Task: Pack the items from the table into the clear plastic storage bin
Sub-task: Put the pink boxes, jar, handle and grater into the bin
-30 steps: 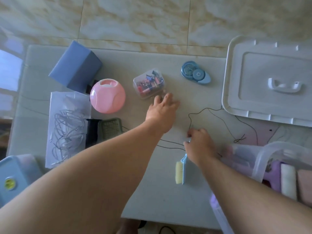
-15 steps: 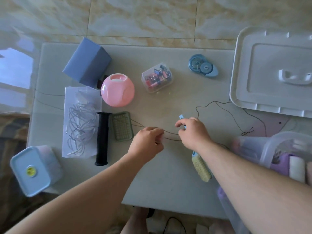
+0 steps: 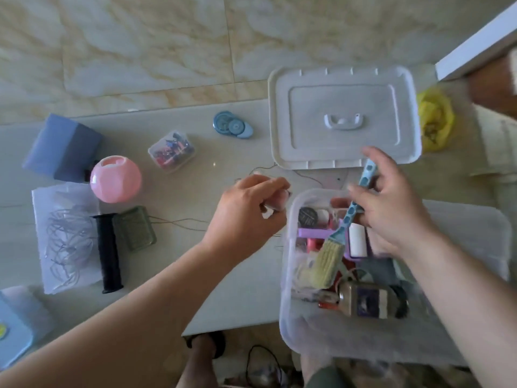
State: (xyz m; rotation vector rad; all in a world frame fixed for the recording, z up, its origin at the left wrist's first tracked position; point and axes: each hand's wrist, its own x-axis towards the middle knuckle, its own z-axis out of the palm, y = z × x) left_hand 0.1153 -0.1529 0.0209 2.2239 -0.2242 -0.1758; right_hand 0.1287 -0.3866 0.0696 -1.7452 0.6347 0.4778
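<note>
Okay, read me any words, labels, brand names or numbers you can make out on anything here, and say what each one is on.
None can be read.
Dark label on the bottle in the clear bin: too blurred to read.
Yellow sticker on the blue-lidded container: cut off at the frame edge.
White lid, pink ball, blue box: no text visible.

clear bin (image 3: 288,275) crowded, brush (image 3: 333,247) across opening, bare table (image 3: 195,191) centre
</note>
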